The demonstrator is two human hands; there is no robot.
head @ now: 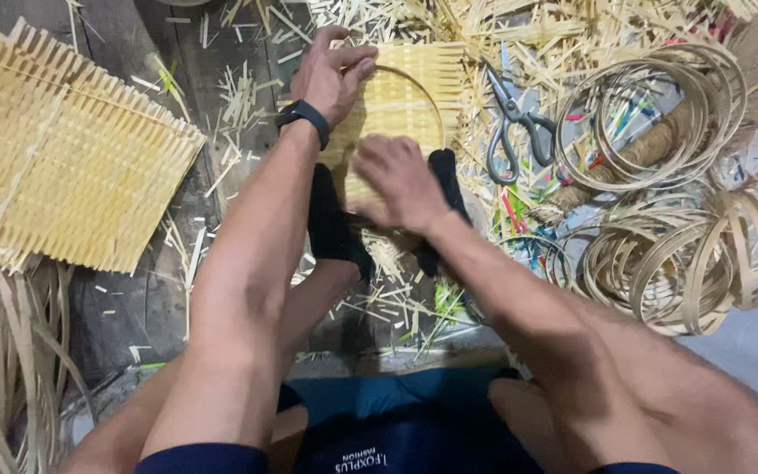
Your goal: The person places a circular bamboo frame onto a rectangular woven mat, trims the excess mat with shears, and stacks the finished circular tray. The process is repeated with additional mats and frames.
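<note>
Both hands work on one small woven mat (396, 101) at the centre top of the frame, pinned to the floor (133, 298) under two black-socked feet (331, 219). Nearest, the right hand (396, 180) lies with fingers curled and pressed down on the mat's near edge, pinching nothing that I can make out. Farther up, the left hand (331, 75), with a black band on its wrist, cups the mat's upper left corner, fingers bent over a thin hoop (427, 101) lying on the weave.

Judging by its thin pale strips, the mat should be light, springy and a little slick. Loose strip ends would likely fray or snap if bent sharply, so the firm woven middle or the hoop looks like the safer grip.

Right of it lie scissors (511, 118), then coils of split rings (677, 237) at the right edge. A larger woven panel (54, 158) fills the upper left, with offcuts (239, 96) scattered between.
</note>
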